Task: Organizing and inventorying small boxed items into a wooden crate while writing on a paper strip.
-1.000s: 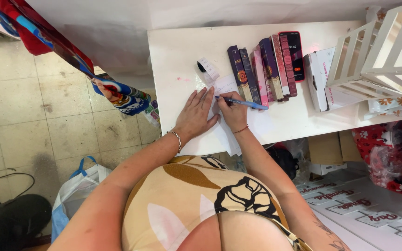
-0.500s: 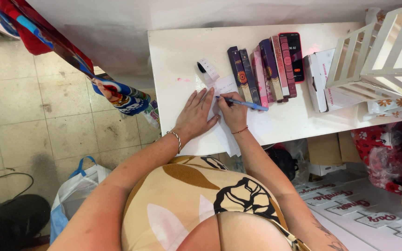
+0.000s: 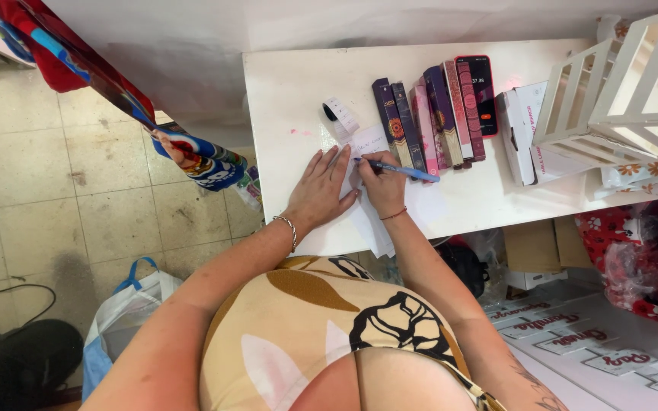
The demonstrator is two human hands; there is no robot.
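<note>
My left hand (image 3: 321, 189) lies flat with fingers spread on a sheet of white paper (image 3: 367, 141) on the white table (image 3: 291, 84). My right hand (image 3: 381, 183) grips a blue pen (image 3: 401, 170), its tip touching the paper close to my left fingertips. A bracelet circles each wrist. Just beyond the pen, several long narrow boxes (image 3: 424, 122) in purple, pink and dark tones lie side by side.
A dark phone (image 3: 483, 91) with a lit screen lies by the narrow boxes. A white roll of tape (image 3: 338, 114) sits behind the paper. White boxes (image 3: 525, 133) and a white slatted rack (image 3: 618, 84) fill the table's right. Bags and cartons stand on the floor.
</note>
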